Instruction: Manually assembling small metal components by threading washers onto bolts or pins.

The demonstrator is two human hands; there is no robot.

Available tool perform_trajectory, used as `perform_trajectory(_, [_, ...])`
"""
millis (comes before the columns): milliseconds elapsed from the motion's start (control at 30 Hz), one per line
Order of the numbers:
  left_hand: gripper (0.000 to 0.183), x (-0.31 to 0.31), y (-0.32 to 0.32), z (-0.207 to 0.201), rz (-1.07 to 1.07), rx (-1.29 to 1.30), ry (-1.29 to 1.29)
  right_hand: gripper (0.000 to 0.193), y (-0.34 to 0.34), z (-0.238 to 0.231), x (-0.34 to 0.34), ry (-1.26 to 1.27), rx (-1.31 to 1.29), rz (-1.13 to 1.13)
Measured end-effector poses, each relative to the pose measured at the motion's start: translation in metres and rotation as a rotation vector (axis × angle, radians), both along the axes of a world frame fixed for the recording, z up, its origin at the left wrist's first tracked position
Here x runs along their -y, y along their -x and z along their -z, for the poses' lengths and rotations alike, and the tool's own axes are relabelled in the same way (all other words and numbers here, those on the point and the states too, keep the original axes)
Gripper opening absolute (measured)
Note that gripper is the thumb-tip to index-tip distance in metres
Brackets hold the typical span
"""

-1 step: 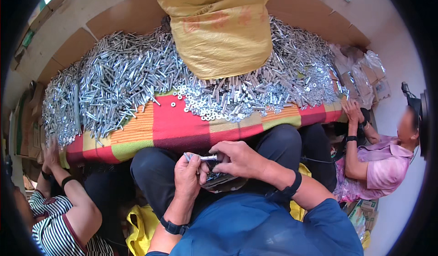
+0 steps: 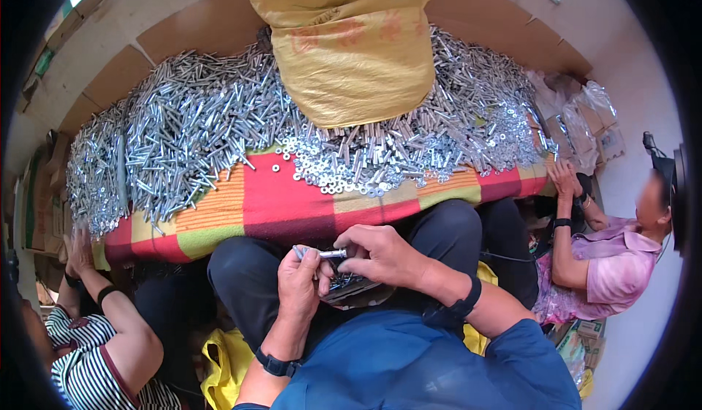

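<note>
My left hand (image 2: 300, 282) is closed, its thumb and fingers pinching a silver expansion bolt (image 2: 330, 253) with a sleeve on its shaft. The bolt lies nearly level and points to the right. At its right end my right hand (image 2: 384, 253) is curved, thumb and forefinger apart on either side of the bolt's tip; no grip on it shows. Below both hands, a dark container (image 2: 358, 295) with metal pieces in it sits between my knees, partly hidden by the hands.
A checkered blanket (image 2: 289, 198) covers the work surface ahead, heaped with metal bolts (image 2: 197, 118) and washers (image 2: 344, 172). A yellow woven sack (image 2: 358, 66) stands over the heap. Co-workers sit on both sides, a striped sleeve (image 2: 91, 362) at left and a pink shirt (image 2: 621, 267) at right.
</note>
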State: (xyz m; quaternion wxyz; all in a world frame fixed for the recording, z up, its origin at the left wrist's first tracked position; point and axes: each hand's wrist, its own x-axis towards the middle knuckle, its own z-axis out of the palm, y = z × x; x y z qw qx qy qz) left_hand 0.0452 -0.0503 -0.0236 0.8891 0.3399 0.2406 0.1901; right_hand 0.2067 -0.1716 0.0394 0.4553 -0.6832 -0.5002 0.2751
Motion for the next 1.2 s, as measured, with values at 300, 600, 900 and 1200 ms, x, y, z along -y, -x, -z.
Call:
perform_trajectory(300, [0.020, 0.003, -0.002, 0.001, 0.073, -0.027, -0.037, 0.023, -0.010, -0.005, 0.005, 0.244, -0.271, 0.139])
perform_trajectory(600, [0.028, 0.004, -0.004, 0.005, 0.247, -0.007, 0.056, 0.011, -0.128, 0.025, 0.038, 0.068, 0.710, 0.490])
perform_trajectory(900, [0.022, 0.007, -0.004, -0.002, 0.332, -0.063, -0.026, 0.016, -0.143, 0.034, 0.042, 0.167, 0.668, 0.478])
perform_trajectory(1200, [0.027, 0.003, 0.000, -0.007, 0.388, -0.064, -0.026, 0.014, -0.086, -0.011, 0.022, 0.168, 0.048, 0.377])
